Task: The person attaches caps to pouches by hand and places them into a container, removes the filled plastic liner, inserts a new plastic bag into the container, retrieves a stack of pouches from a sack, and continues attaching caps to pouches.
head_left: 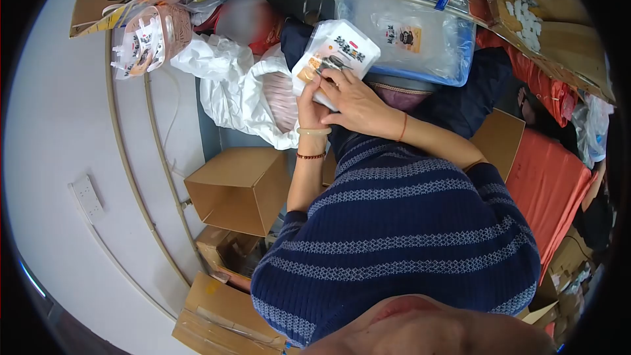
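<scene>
Label [349, 48] on white packet [328, 41]: red logo, black characters, apparently Chinese, too small to read. Left hand [311, 104] and right hand [360, 104] both hold packet, near blue tub [467, 60].

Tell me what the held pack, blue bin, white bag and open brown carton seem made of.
Held pack: probably plastic, smooth and white with a printed face.
Blue bin: likely rigid plastic, from its evenly coloured rim.
White bag: thin and crinkled, plastic film or woven synthetic.
Open brown carton: cardboard, matt with straight folded edges.
</scene>
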The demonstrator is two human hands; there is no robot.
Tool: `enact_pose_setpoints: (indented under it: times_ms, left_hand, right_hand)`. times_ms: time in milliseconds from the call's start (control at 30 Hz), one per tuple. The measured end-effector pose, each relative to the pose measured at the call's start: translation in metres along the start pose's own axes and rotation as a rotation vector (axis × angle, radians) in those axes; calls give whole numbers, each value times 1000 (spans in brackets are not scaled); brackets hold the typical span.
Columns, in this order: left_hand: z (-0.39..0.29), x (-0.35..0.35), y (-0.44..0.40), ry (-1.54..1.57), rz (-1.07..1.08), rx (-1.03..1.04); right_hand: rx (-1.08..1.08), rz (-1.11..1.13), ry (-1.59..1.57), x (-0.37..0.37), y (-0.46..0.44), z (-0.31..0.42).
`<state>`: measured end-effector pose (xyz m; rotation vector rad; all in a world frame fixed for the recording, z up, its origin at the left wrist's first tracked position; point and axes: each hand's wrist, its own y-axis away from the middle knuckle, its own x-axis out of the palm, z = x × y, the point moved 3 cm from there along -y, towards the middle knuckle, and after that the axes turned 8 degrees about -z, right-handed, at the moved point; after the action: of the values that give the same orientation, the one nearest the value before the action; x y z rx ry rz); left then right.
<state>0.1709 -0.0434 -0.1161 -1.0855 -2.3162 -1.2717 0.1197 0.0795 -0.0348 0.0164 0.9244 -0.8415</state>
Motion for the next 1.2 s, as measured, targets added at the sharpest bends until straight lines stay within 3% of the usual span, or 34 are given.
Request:
enact_pose_setpoints:
  times_ms: [67,133,167,233,300,333,367,400,433,500,533,600,700,733,800,833,1000,1100,1133,1200]
  left_hand:
    - [-4,3,1,29,46,36]
    - [-11,4,10,102,125,-9]
    - [-13,2,16,98,172,-27]
    - [-13,2,24,111,278,-153]
    - [15,-46,8,22,403,-405]
    - [29,-51,13,-105,260,-404]
    - [34,-41,21,-206,363,-388]
    - [31,-26,32,-258,354,-333]
    - [35,-31,33,-219,348,-409]
    - [46,-42,40,-189,295,-454]
    - [44,-35,46,-278,296,-391]
    - [32,-15,59,-163,386,-325]
    - [27,-10,64,-265,505,-263]
    - [28,-4,65,-288,543,-283]
    - [29,-3,67,-349,594,-326]
    - [28,-3,69,-367,611,-333]
    - [21,-14,73,-441,741,-180]
    - [40,-31,72,-507,435,-138]
    - [52,-40,74,-396,258,-242]
    - [63,-44,74,-300,238,-238]
  right_hand:
    - [85,-33,-540,-14,4,-21]
    - [307,-407,-374,-61,3,-41]
    - [311,-510,-291,-73,12,-68]
    - [677,-547,-840,-70,27,-108]
    - [1073,-252,-1435,-46,47,-104]
    - [1280,-116,-1726,-35,57,-94]
    - [1291,48,-2022,-19,74,-98]
    - [1219,72,-1923,-29,77,-88]
    - [1150,98,-1825,-39,83,-74]
    - [1205,135,-1705,-39,99,-67]
    - [1132,174,-1680,-39,103,-66]
    - [1056,210,-1788,-45,101,-62]
    - [926,352,-2066,-54,82,-56]
    - [1046,368,-1884,-54,81,-56]
    - [938,601,-1507,-50,74,-58]
    - [761,654,-1333,-53,67,-53]
    - [580,929,-1255,-39,53,-59]
    - [394,995,-1004,-23,36,-69]
    - [234,996,-880,-24,26,-67]
    - [296,1005,-955,-14,26,-68]
